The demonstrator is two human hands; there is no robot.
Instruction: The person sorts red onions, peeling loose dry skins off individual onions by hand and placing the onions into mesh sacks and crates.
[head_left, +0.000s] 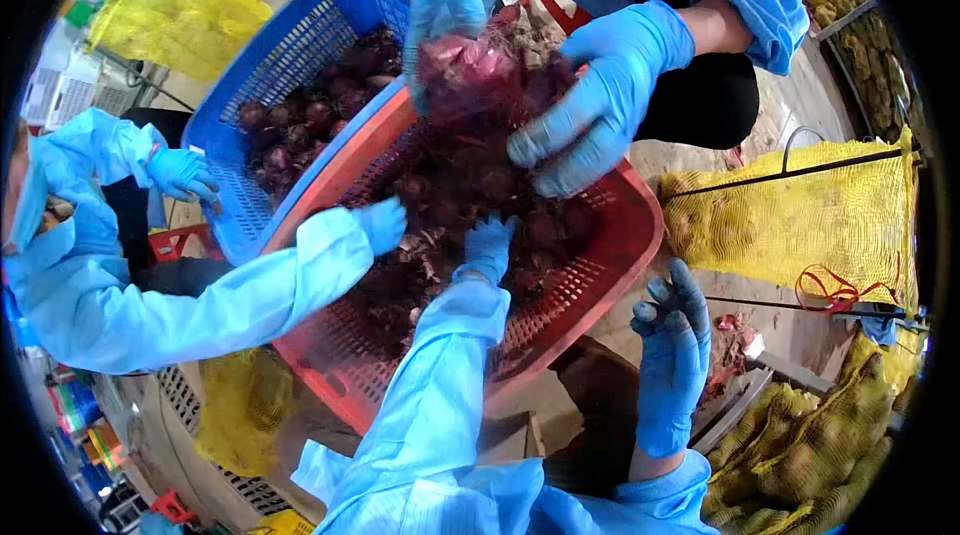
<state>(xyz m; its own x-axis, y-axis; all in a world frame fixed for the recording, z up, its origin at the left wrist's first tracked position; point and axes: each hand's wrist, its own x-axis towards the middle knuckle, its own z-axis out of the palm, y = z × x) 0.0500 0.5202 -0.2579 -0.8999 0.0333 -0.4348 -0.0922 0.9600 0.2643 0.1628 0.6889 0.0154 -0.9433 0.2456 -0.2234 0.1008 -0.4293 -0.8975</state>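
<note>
My left hand point(488, 247), in a blue glove, reaches down among the dark red onions point(540, 225) in the red basket point(625, 280). Its fingertips are apart on the onions, and nothing shows in its grasp. Right of the basket's near corner, my right hand point(675, 360) is raised and empty, its gloved fingers bent and apart. Over the basket's far side, a co-worker's two gloved hands point(605, 100) hold a bunch of purple-red onions point(475, 70), partly blurred. Another co-worker's gloved hand point(380, 225) touches the basket contents from the left.
A blue basket point(225, 170) with more onions adjoins the red one at upper left. Yellow mesh sacks hang at the right point(800, 220) and upper left point(185, 10). Filled mesh sacks point(810, 455) lie at the lower right. The left co-worker's other hand point(182, 173) is beside the blue basket.
</note>
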